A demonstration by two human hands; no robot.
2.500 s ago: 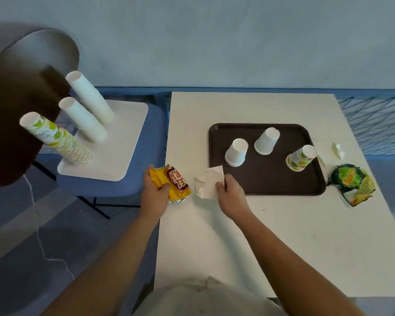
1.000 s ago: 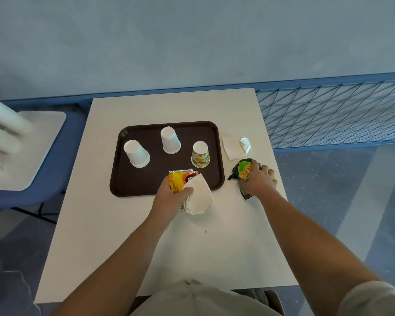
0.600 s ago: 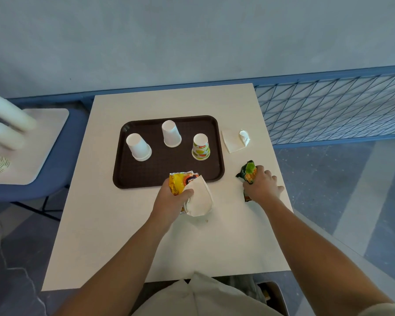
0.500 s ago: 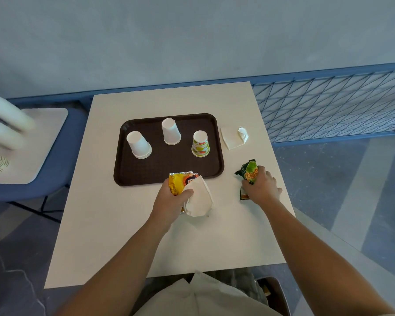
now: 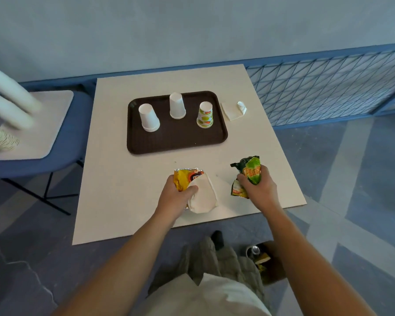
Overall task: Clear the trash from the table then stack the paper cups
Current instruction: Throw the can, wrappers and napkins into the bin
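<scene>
The left hand [image 5: 176, 199] is gripping a yellow bag [image 5: 184, 180] and a napkin [image 5: 203, 196], with the thumb pressing on the napkin. The right hand [image 5: 259, 190] is curling its fingers round a green bag [image 5: 249, 174]. Both hands are near the front edge of the white table [image 5: 123, 190]. Three cups [image 5: 149, 117] are standing upside down on the brown tray [image 5: 176, 142]. A blue fence [image 5: 328, 87] is standing on the right.

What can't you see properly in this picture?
All in the head view:
- Yellow wrapper: its label is mostly covered by the left hand and the white napkin.
- Green wrapper: its lettering is partly hidden by the right hand.
- Cup stacks: blurred and cut off by the left edge.
- Brown container on the floor: partly behind the right arm, contents unclear.
</scene>
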